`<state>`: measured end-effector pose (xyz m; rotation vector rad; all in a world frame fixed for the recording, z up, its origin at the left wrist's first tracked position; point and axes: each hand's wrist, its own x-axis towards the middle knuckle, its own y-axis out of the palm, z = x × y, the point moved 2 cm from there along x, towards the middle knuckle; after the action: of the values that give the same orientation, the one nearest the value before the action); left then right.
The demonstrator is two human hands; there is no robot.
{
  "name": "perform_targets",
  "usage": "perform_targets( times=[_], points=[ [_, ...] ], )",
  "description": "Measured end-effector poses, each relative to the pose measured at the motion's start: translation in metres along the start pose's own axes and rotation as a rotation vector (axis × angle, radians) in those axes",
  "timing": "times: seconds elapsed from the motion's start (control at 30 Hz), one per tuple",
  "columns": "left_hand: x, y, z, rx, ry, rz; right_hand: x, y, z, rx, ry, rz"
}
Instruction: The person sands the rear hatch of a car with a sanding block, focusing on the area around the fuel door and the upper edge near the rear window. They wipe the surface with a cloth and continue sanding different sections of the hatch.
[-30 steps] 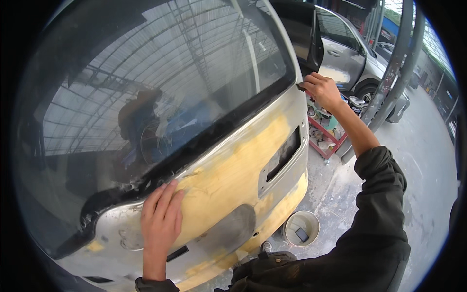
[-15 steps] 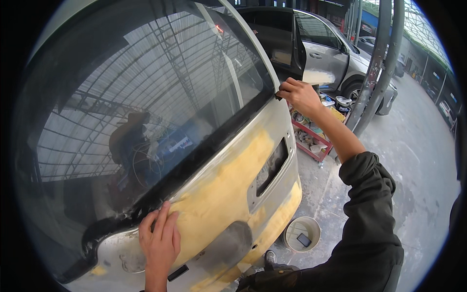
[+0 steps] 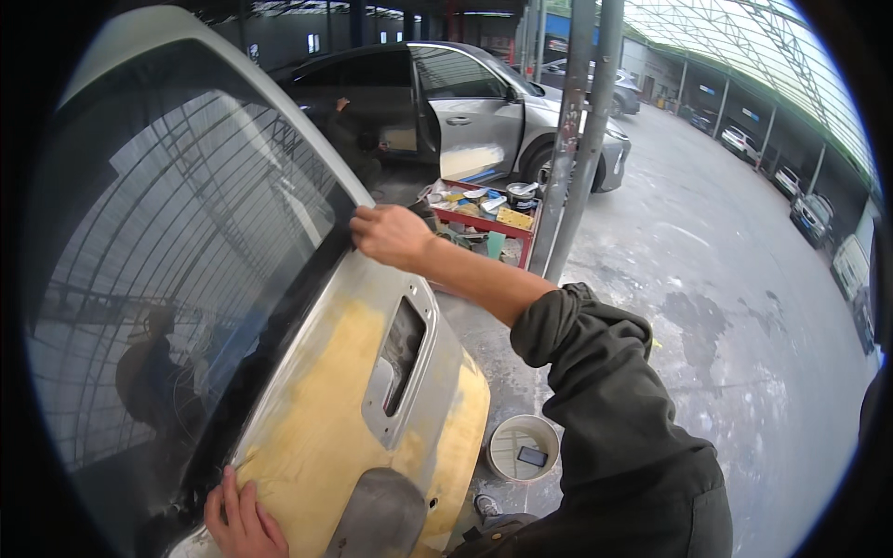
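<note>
A car tailgate (image 3: 372,446) fills the left of the view, its silver panel covered with patches of yellow filler below a dark rear window (image 3: 177,279). My left hand (image 3: 244,516) lies flat on the filler at the lower edge, fingers spread. At the right corner of the window, where glass meets panel, my right hand (image 3: 391,234) has its fingers curled on the edge. Whether it pinches anything there is hidden. A recessed handle pocket (image 3: 400,358) sits between the two hands.
A white bucket (image 3: 523,448) with a small dark object inside stands on the concrete floor by my right side. A red cart (image 3: 484,219) with tins stands beyond, next to two grey posts (image 3: 581,139). A silver car (image 3: 484,112) with an open door is parked behind.
The view has swung to the right and down. My right hand slid along the window's lower edge toward its corner. My left hand stays pressed on the filler near the bottom.
</note>
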<state>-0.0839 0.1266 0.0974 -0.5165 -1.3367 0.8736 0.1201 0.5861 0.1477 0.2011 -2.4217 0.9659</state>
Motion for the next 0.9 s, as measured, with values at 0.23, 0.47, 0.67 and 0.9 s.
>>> perform_targets(
  times=[0.23, 0.47, 0.67, 0.9],
  points=[
    [0.008, -0.008, -0.003, -0.003, 0.049, -0.060, 0.014, -0.056, 0.083, 0.044, -0.083, -0.182],
    [0.001, 0.004, 0.001, -0.129, 0.016, -0.075, 0.053, -0.145, 0.227, 0.186, -0.163, -0.423],
    [0.000, 0.008, 0.005, -0.103, -0.002, -0.108, 0.046, -0.126, 0.195, 0.288, -0.243, -0.543],
    [-0.011, 0.021, 0.011, 0.048, -0.006, -0.184, 0.012, -0.058, 0.076, 0.299, -0.243, -0.443]
  ],
)
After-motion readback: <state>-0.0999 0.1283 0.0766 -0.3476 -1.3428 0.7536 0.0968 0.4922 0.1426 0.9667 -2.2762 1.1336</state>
